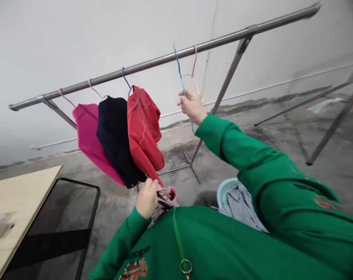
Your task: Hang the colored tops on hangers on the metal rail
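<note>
My right hand [193, 105] is raised near the metal rail, its fingers closed round a blue clothes hanger [179, 66]. The hanger's hook reaches up in front of the rail; whether it touches is unclear. Just behind it a pink hanger [194, 62] hangs on the rail. Low at my waist, my left hand [148, 197] grips a pink garment with dark patches [168, 196], bunched up and partly hidden by my body. Above that hand hangs a red garment [143, 128] on a purple hanger [125, 79].
A metal clothes rail [153, 62] crosses the view, with a navy garment [113, 136] and a magenta garment [90, 136] at left. A light blue basin [223, 190] holding grey cloth [240, 206] stands on the floor. At lower left is a wooden table [15, 198] beside a black frame [96, 202].
</note>
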Tool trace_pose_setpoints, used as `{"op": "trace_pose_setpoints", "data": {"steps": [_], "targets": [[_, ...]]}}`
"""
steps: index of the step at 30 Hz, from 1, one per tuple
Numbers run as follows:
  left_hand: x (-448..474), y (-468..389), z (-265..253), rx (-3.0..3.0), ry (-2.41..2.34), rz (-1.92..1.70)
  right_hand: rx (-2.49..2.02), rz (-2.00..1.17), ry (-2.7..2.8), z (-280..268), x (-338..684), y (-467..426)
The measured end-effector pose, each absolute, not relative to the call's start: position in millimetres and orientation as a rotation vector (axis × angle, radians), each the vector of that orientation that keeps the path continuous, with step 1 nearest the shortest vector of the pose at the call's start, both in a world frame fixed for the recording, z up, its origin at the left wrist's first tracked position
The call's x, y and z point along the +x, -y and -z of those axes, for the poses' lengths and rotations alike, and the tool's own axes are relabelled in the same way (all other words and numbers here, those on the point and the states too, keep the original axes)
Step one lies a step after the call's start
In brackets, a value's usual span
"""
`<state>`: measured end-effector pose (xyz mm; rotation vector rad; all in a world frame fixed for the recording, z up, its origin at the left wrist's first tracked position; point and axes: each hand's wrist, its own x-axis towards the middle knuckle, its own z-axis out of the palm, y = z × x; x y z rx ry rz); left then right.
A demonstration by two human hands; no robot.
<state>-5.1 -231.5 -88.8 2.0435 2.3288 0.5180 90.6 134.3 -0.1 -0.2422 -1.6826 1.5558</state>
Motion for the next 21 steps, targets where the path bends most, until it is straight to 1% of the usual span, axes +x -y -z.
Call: {"op": "trace_pose_setpoints", "data": {"steps": [3,5,9,10,12,16,19,21], "targets": [[-12,224,85,1.966,-2.372,-0.616,-0.401,-1.258,1.458,42,128,-64],[-14,217,81,1.917,-2.315,-0.669,-0.462,-1.194,1.375,72,153,-17],[-3,199,71,1.832,-2.189,-0.673,-0.606,-1.555,1.438,121,189,45],[3,193,68,1.813,-2.179,-0.658,-0.635,-1.602,1.507,130,193,54],[17,182,63,1.792,-2.163,-0.641,-0.661,-1.587,1.687,144,193,68],[42,163,56,1.818,-2.089,-0.718,-0.641,-1.370,2.018,162,181,82],[42,158,58,1.878,-2.048,-0.745,-0.644,-1.221,2.064,164,183,74],[32,158,65,1.899,-2.104,-0.661,-0.657,-1.172,2.029,156,193,61]]}}
